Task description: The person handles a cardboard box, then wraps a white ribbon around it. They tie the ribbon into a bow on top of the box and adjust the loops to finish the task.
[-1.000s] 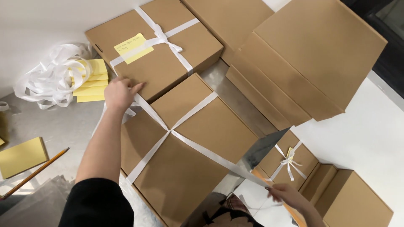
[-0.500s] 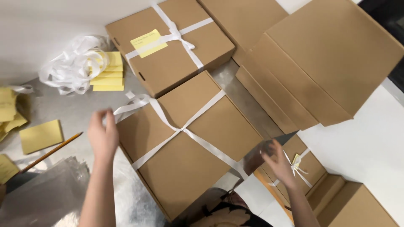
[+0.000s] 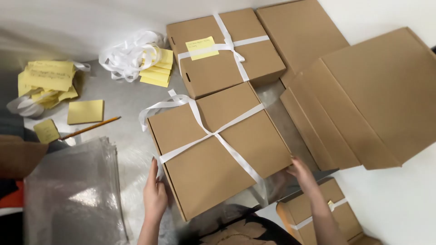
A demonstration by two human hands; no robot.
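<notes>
Cardboard box (image 3: 218, 149) with white ribbon (image 3: 213, 133) crossed over lid, centre of table (image 3: 122, 97). Left hand (image 3: 155, 194) flat against box's near-left edge, fingers loose, clasping nothing. Right hand (image 3: 301, 173) touching near-right corner, fingers open. Second ribboned box (image 3: 225, 50) just behind, yellow note (image 3: 201, 47) on top.

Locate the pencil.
In the head view the pencil lies at the left on the grey surface, just below a yellow sticky pad, above the clear plastic sheets.
</notes>
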